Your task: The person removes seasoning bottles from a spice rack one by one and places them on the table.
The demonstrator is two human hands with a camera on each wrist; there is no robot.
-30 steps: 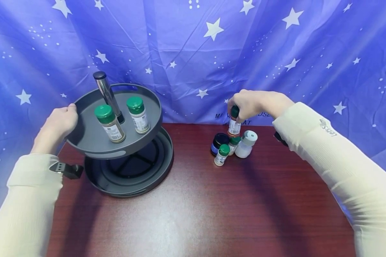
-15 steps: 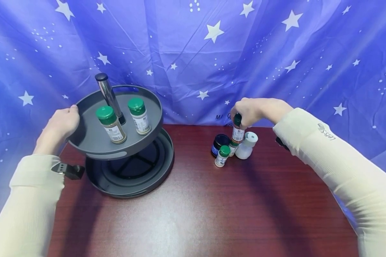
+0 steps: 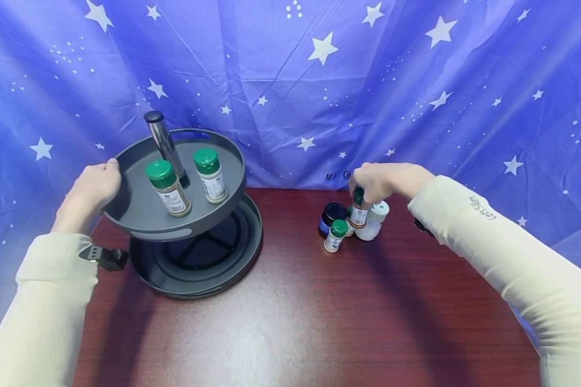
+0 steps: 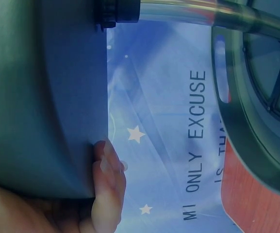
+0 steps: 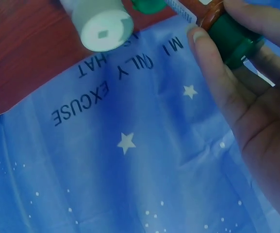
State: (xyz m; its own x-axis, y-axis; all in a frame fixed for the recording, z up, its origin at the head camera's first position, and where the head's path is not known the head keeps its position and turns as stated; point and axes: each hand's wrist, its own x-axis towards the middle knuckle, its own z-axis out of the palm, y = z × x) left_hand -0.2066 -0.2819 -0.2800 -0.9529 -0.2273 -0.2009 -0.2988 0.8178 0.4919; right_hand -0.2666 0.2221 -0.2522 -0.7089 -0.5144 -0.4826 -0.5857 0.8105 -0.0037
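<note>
My left hand (image 3: 97, 185) grips the left rim of the upper tray (image 3: 130, 209) of a grey two-tier turntable; in the left wrist view its fingers (image 4: 108, 194) curl around the tray's edge. Two spice jars with green lids, a nearer one (image 3: 171, 199) and a farther one (image 3: 214, 185), stand on that tray beside the metal post (image 3: 163, 141). My right hand (image 3: 380, 180) pinches the dark green lid of a spice jar with reddish contents (image 3: 358, 216). This jar overlaps a group of containers and partly hides a small green-lidded jar (image 3: 349, 228) and a white bottle (image 3: 368, 232).
A dark-lidded blue jar (image 3: 332, 215) and a small green-lidded shaker (image 3: 335, 239) stand left of the held jar. The turntable's lower tray (image 3: 198, 290) sits on the reddish wooden table (image 3: 290, 301). Behind hangs a blue star-patterned cloth (image 3: 281, 70).
My right hand has lowered the reddish spice jar and brought it slightly rightward, in front of the white bottle's left side. The left hand keeps its hold on the upper tray.
</note>
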